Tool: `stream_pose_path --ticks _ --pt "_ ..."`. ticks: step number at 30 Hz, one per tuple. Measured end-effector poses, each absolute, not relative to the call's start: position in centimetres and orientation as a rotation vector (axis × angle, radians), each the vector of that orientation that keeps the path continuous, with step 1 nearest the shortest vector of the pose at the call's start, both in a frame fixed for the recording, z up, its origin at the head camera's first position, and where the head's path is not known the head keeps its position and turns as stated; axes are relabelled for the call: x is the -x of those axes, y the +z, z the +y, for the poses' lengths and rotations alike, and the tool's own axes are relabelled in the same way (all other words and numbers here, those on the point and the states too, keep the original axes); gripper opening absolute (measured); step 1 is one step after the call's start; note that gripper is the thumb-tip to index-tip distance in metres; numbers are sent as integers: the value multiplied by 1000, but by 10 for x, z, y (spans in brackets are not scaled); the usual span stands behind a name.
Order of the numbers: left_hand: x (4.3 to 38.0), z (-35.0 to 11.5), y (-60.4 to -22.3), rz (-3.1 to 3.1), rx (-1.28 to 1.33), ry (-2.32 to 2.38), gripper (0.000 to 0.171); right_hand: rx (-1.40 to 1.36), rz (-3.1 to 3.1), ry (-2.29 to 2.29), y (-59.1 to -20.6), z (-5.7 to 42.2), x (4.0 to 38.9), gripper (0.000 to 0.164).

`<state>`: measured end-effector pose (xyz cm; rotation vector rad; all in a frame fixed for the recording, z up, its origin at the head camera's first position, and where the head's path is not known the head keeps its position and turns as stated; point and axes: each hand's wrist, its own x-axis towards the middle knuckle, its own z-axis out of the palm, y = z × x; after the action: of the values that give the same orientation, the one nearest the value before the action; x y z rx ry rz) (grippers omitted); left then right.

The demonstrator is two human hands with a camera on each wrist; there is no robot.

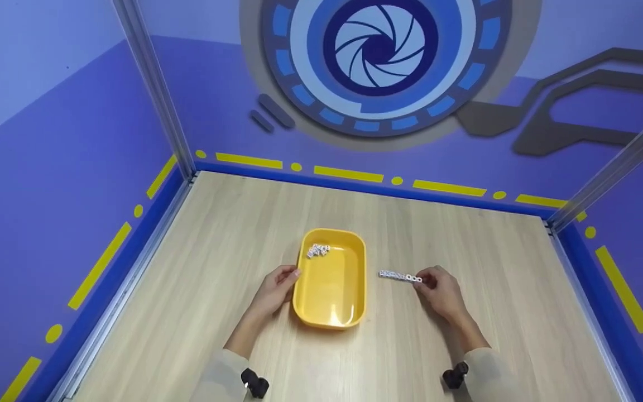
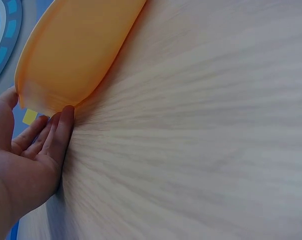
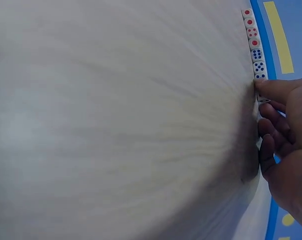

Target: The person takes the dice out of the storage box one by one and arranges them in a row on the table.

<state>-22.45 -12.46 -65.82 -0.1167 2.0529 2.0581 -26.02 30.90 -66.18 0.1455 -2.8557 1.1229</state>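
"Head view first: what stands near the centre?"

"Just below the centre, a glossy yellow rectangular tray with rounded corners (image 1: 327, 290) sits on a pale wood-grain tabletop (image 1: 411, 352). A small jumbled heap of white dice (image 1: 318, 250) lies inside it, toward its upper left."

"And to either side?"

"The person's left hand (image 1: 272, 289) touches the tray's left side, thumb at the rim. Right of the tray and apart from it, the person's right hand (image 1: 443, 293) pinches one end of a straight row of small white dice (image 1: 399, 276), whose other end points toward the tray."

"What does the left wrist view add?"

"The tray takes up the upper left of the frame. Below it, the left hand has its fingers fairly straight rather than curled, tips against the tray's outer wall near the tabletop."

"And the right wrist view?"

"The row runs down the upper right of the frame, red pips on the far dice, blue pips nearer the hand. The thumb presses its lower end; how many dice it covers cannot be told."
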Motion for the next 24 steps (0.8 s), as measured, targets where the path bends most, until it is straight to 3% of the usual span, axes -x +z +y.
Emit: stream_pose_path --ticks 7,15,24 --pt "224 -125 -658 2034 115 2075 52 -167 -2865 1135 -661 309 260 16" --pt "228 -122 -657 2036 119 2074 50 -194 -2901 1216 -636 312 264 33" --pt "225 -124 -656 2061 132 2061 53 -476 -2671 1274 -581 226 275 18"
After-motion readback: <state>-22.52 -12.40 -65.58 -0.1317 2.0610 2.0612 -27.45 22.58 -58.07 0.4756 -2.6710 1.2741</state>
